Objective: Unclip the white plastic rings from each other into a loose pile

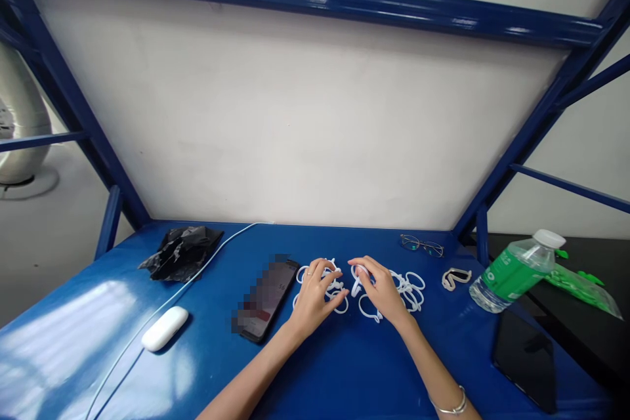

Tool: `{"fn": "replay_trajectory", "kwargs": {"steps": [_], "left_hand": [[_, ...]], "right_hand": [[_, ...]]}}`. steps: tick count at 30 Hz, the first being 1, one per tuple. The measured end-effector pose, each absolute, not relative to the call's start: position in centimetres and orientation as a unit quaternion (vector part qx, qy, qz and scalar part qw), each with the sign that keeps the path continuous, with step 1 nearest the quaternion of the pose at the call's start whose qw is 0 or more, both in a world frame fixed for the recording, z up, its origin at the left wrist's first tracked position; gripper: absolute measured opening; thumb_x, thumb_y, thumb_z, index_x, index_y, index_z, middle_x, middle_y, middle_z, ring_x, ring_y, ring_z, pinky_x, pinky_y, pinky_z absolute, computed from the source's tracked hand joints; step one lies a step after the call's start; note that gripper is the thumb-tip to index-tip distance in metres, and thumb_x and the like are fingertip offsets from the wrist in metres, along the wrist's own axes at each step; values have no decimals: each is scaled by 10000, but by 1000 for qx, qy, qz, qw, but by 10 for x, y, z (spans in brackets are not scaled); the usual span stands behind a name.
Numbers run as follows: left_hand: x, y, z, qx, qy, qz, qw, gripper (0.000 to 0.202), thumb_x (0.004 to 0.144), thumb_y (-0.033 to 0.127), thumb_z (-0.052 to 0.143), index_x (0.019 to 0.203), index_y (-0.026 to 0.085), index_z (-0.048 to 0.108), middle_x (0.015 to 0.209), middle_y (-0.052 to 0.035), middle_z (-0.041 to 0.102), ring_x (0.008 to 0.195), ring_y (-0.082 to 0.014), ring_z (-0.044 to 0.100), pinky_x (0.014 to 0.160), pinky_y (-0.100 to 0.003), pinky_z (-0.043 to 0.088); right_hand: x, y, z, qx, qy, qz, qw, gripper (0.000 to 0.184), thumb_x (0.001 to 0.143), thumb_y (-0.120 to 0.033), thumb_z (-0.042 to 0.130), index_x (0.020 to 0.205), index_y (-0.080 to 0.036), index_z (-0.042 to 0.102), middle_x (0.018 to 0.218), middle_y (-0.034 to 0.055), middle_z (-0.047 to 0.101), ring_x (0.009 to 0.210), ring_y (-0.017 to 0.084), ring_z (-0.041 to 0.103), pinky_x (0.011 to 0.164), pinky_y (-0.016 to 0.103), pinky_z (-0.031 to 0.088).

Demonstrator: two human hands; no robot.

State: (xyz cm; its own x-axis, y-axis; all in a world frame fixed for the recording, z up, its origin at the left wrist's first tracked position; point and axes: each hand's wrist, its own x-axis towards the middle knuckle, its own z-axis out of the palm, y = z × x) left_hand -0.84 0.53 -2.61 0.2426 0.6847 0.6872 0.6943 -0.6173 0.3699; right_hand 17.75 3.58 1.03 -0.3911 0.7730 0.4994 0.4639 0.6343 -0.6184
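Observation:
Both my hands rest on a heap of white plastic rings (411, 289) in the middle of the blue table (344, 367). My left hand (315, 295) lies on the left part of the heap, fingers curled round some rings. My right hand (378, 289) sits to the right, its fingertips pinching a white ring near the gap between the hands. More rings spread to the right of my right hand.
A phone (266, 302) lies left of my left hand. Farther left are a white case (165, 328), a white cable (197, 272) and a black bag (182, 252). Glasses (422, 245), a beige loop (455, 279), a green-labelled bottle (516, 272) and a dark tablet (526, 357) lie right.

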Motion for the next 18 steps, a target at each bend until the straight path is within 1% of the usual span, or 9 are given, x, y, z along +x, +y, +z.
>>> {"fn": "replay_trajectory", "kwargs": {"steps": [4, 7, 9, 11, 14, 16, 18], "left_hand": [[-6, 5, -29, -798, -417, -435, -3, 169, 886, 356, 593, 975, 212, 595, 1034, -82, 558, 1027, -242, 499, 874, -396, 441], [-5, 6, -29, -798, -408, -444, -12, 107, 917, 301, 549, 911, 204, 592, 982, -71, 570, 972, -220, 516, 835, -366, 446], [-5, 6, -29, -795, -404, -451, -20, 106, 927, 267, 529, 873, 198, 589, 953, -66, 576, 940, -210, 521, 816, -351, 445], [-5, 7, -27, -792, -402, -460, -31, 111, 928, 253, 527, 856, 195, 589, 935, -65, 582, 915, -205, 524, 802, -342, 443], [-6, 7, -25, -780, -398, -480, -55, 123, 925, 259, 534, 839, 191, 591, 899, -60, 592, 874, -197, 528, 780, -327, 442], [-6, 6, -22, -766, -401, -498, -71, 137, 927, 270, 532, 834, 188, 592, 860, -58, 596, 848, -195, 530, 758, -316, 439], [-7, 6, -19, -750, -407, -514, -85, 163, 933, 277, 517, 820, 186, 591, 814, -54, 598, 816, -192, 531, 731, -307, 434]], "right_hand": [[171, 34, 6, -361, -802, 248, 407, 251, 961, -278, 406, 1054, -221, 632, 864, 38, 625, 748, 160, 604, 668, 256, 483], [168, 33, 3, -356, -791, 281, 410, 251, 960, -301, 409, 1028, -213, 634, 808, 27, 598, 665, 143, 579, 625, 248, 486], [168, 33, 2, -357, -785, 294, 413, 259, 962, -307, 405, 1035, -211, 634, 791, 21, 584, 619, 132, 557, 602, 244, 484], [169, 34, 1, -362, -782, 293, 414, 266, 963, -308, 402, 1046, -211, 636, 782, 19, 580, 611, 131, 550, 595, 244, 480], [170, 35, 2, -378, -785, 268, 412, 270, 963, -301, 401, 1043, -213, 643, 774, 22, 592, 654, 146, 566, 611, 251, 471], [170, 35, 3, -389, -787, 253, 407, 268, 961, -292, 401, 1033, -216, 647, 797, 27, 616, 681, 154, 580, 621, 256, 465], [170, 35, 5, -401, -791, 239, 396, 267, 959, -283, 396, 1018, -220, 649, 840, 32, 641, 666, 153, 581, 612, 260, 453]]}}
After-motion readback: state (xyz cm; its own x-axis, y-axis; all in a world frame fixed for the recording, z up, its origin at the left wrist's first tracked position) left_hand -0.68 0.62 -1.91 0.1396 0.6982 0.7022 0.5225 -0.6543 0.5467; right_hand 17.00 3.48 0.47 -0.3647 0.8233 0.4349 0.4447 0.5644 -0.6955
